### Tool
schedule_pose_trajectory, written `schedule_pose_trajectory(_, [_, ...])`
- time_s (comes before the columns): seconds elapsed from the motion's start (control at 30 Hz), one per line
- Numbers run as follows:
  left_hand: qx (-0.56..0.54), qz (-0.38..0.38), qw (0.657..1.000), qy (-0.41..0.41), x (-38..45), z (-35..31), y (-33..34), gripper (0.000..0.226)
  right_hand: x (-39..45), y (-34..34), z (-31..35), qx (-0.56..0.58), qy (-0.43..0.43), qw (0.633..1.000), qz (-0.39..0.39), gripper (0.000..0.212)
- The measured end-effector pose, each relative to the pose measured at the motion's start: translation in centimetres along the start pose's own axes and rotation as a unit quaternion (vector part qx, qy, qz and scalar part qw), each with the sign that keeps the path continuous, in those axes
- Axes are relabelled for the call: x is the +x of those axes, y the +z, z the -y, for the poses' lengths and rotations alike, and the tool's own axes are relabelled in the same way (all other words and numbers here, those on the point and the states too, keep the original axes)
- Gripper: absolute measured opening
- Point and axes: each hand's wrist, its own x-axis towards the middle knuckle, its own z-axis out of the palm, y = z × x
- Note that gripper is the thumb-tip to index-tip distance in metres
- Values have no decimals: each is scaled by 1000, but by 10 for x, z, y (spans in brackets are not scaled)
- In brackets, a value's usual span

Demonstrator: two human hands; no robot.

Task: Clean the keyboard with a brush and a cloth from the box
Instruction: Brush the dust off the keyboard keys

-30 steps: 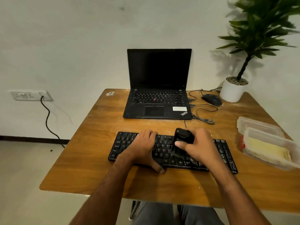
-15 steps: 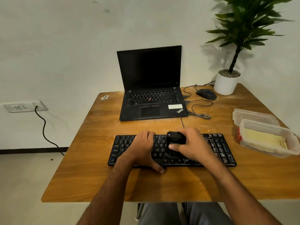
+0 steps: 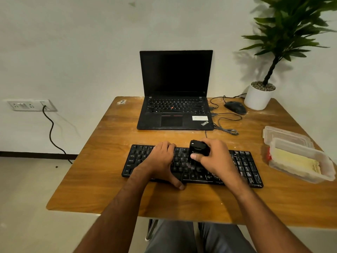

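The keyboard [image 3: 193, 166] lies on the table [image 3: 109, 161]. The left hand [image 3: 161, 160] presses flat on its keys, thumb hooked over the near edge. The right hand [image 3: 216, 157] is closed around the black brush [image 3: 197, 148], held over the middle keys. The box [image 3: 310, 156] with the cloth [image 3: 295, 160] sits well apart to the right.

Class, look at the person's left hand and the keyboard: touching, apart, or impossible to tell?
Touching. The head view shows the left hand lying flat across the keyboard, thumb hooked over its near edge.
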Motion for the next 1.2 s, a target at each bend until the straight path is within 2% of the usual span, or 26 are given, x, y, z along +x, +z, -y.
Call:
schedule_pose_trajectory(0.13, [-3,4,1000,-6,0,-1,-1,140,8,0,8,-6,-18,998,-63,33])
schedule_pose_trajectory(0.3, [-4,1,1000,-5,0,0,0,136,6,11,13,-17,-24,1000,-8,33])
schedule_pose_trajectory(0.4, [-3,5,1000,-8,0,0,-1,140,9,3,8,-44,11,999,-14,37])
schedule_pose_trajectory(0.5, [-9,10,1000,-10,-1,-2,-1,141,7,-7,10,-90,-1,996,-27,38])
schedule_pose_trajectory(0.67, [-5,7,1000,-5,1,-3,-3,132,4,2,19,-10,-38,999,-2,26])
schedule_pose_trajectory(0.73, [-3,7,1000,-7,1,-2,-3,132,3,11,17,-12,-39,999,-11,25])
schedule_pose_trajectory(0.9, [-5,11,1000,-13,0,-2,-2,137,4,2,12,-98,-8,995,-12,34])
schedule_pose_trajectory(1.0, [-9,15,1000,-16,2,-3,-2,138,6,-9,17,-143,-29,989,-28,32])
schedule_pose_trajectory(1.13, [-8,10,1000,-12,3,-1,-1,131,8,4,28,-55,-52,997,-11,27])
schedule_pose_trajectory(1.2, [-7,11,1000,-11,2,-1,-1,129,5,16,26,-52,-48,997,-4,25])
